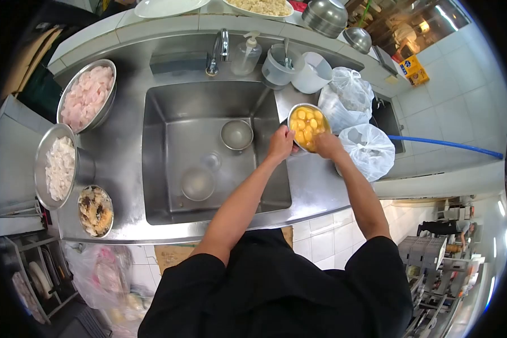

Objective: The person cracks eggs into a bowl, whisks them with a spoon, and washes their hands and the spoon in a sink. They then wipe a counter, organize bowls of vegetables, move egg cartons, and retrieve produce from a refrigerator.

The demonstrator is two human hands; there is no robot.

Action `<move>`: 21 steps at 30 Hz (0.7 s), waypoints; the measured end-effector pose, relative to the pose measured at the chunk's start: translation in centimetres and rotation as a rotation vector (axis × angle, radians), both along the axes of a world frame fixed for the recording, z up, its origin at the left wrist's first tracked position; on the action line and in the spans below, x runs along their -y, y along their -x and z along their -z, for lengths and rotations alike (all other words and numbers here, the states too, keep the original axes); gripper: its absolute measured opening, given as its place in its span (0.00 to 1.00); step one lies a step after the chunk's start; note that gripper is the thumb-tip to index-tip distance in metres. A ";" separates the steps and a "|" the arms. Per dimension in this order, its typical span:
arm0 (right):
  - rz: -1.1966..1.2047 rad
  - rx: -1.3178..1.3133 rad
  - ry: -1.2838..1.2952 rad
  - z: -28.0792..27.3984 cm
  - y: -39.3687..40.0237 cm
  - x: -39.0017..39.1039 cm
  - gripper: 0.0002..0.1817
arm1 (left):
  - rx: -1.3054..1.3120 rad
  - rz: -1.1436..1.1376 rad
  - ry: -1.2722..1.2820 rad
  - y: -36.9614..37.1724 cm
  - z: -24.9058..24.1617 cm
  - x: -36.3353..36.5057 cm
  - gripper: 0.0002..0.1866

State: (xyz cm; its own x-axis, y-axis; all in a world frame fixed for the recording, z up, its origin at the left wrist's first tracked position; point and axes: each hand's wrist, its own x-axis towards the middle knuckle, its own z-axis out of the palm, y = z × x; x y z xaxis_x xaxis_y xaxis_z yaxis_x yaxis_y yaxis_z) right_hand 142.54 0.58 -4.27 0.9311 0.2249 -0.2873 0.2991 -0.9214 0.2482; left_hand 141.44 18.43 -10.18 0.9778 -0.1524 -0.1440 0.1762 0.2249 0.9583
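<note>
A metal bowl of egg yolks [305, 121] is at the right edge of the sink, tilted a little toward me. My left hand [280, 144] grips its left rim, thumb on top. Over the bowl's near right side is my right hand [327, 145]; its fingers point down at the yolks and are mostly hidden, so their grip does not show. Just right of the bowl are two tied clear plastic bags [367, 151]. Inside the steel sink [208, 152] lie a small metal bowl [237, 135] and another round bowl [198, 183].
On the left counter stand a bowl of pale pink meat [87, 97], a bowl of whitish pieces [60, 168] and a bowl of brown-yellow scraps [95, 211]. A faucet [224, 46], soap bottle [247, 55] and plastic tubs [311, 73] line the back. A person [446, 228] is far right.
</note>
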 end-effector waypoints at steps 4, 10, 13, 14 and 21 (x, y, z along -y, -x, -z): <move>0.156 0.119 -0.152 -0.9 -0.2 0.4 0.10 | 0.028 -0.015 0.010 0.0 -0.4 0.0 0.12; -0.007 -0.100 -0.084 -2.1 0.2 -0.7 0.12 | -0.002 -0.001 0.006 0.0 -0.5 -0.1 0.12; 0.222 0.099 -0.153 -2.2 0.4 -1.1 0.12 | -0.014 0.017 0.055 -0.2 -0.2 0.0 0.12; 0.126 -0.016 0.001 -0.2 0.1 -0.1 0.12 | -0.018 0.020 0.050 0.1 0.2 0.0 0.12; 0.001 -0.072 -0.123 -1.5 -0.2 -0.5 0.12 | 0.009 0.001 0.009 -0.2 -0.3 -0.4 0.12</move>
